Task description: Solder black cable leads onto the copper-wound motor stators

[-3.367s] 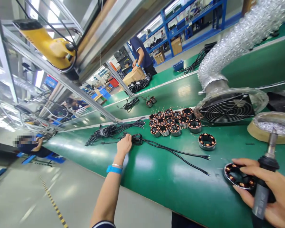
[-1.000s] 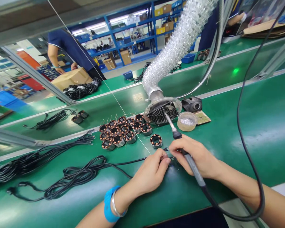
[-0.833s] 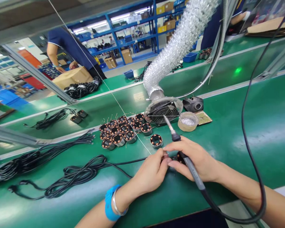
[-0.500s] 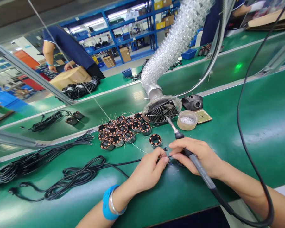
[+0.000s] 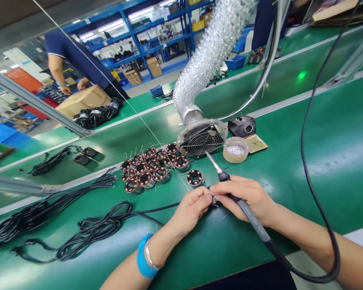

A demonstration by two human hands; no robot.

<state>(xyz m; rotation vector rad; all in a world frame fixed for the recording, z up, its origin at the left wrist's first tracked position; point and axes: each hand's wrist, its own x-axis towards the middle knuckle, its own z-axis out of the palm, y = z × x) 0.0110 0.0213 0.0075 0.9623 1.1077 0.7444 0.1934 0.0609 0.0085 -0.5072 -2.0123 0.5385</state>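
Observation:
My left hand (image 5: 191,210), with a blue band and a bangle at the wrist, pinches the end of a black cable (image 5: 160,208). Close against its fingertips, my right hand (image 5: 248,197) holds a soldering iron (image 5: 251,215), its tip pointing up and away toward the round fan grille (image 5: 202,141). The right thumb and forefinger also close near the cable end; small wires there are mostly hidden. Just beyond the hands stands a single copper-wound stator (image 5: 195,178). Several more stators (image 5: 145,179) are grouped to its left.
Coiled black cables (image 5: 93,229) and a cable bundle (image 5: 48,201) lie at left. Behind the hands are a round tub (image 5: 236,150), a flat tray (image 5: 256,143) and a black holder (image 5: 242,126). The silver duct (image 5: 199,64) rises above. A person (image 5: 75,60) stands across the bench by a carton.
My right hand has moved slightly left, so the fingertips of both hands now meet. The view has shifted a little. The person across the bench still handles the carton.

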